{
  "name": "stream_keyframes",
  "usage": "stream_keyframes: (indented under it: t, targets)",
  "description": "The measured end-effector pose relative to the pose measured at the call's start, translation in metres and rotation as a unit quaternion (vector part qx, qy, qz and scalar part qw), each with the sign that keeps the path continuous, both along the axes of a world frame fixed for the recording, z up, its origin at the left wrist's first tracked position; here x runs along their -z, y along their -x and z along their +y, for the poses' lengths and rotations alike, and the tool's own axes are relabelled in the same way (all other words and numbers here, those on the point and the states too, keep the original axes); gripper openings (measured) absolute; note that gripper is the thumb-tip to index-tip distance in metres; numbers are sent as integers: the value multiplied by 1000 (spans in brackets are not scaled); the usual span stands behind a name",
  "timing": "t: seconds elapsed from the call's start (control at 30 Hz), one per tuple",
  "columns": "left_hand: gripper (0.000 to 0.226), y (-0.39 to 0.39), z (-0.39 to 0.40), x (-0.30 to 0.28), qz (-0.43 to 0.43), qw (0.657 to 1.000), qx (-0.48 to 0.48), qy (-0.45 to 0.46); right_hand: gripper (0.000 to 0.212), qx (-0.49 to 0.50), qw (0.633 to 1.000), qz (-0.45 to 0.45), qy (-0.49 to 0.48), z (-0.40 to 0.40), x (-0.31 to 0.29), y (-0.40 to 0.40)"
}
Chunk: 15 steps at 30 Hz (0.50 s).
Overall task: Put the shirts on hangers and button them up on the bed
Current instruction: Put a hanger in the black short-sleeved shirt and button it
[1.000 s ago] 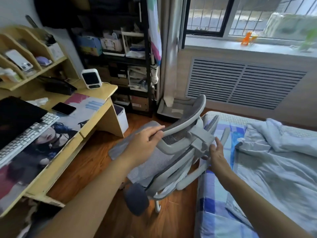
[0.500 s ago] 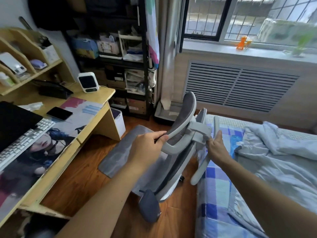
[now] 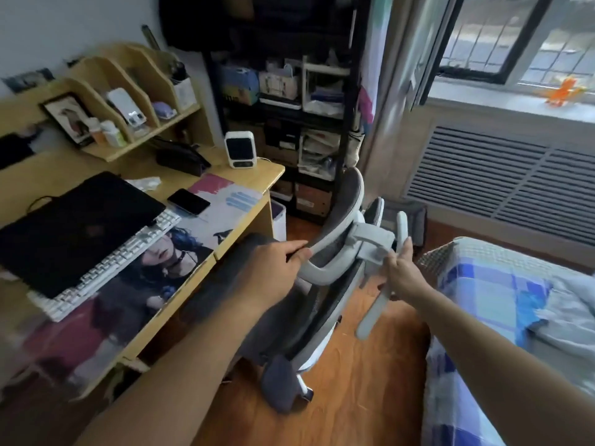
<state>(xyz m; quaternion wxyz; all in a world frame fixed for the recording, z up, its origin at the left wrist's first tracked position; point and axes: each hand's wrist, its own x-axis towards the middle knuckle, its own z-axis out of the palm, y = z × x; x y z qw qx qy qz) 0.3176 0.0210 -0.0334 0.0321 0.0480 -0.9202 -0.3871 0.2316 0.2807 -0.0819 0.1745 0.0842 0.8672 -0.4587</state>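
A: Why is the left hand gripping the chair frame, with the right hand curled round its rear bar?

B: Likely steering it clear of the bed. A pale shirt lies crumpled at the bed's right edge, untouched.

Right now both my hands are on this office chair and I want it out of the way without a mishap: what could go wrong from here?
1. The office chair sits close beside the desk; swinging it could knock the desk's edge.
2. Your right hand holds a thin grey bar near the back's joint, so fingers might get pinched if parts shift.
3. Your left hand grips only the curved frame; the chair may roll on the wood floor.
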Motion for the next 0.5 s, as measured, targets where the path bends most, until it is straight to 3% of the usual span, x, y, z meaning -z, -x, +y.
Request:
stream_keyframes:
  t: [0.07, 0.17, 0.23, 0.37, 0.5]
  targets:
    - [41, 3, -25, -7, -11, 1000, -14, 7, 72, -8, 998, -52, 26, -26, -8, 9]
    - [41, 7, -68, -11, -23, 998, -35, 37, 42, -35, 991, -117, 63, -66, -17, 15]
    - [44, 7, -97, -12, -34, 997, -45, 55, 35, -34, 989, -119, 83, -96, -16, 19]
    - [34, 8, -142, -16, -37, 993, -83, 76, 42, 0, 982, -145, 120, -159, -19, 28]
    - [38, 10, -186, -18, -58, 986, -122, 99, 24, -31, 987, -137, 83, -211, -26, 27]
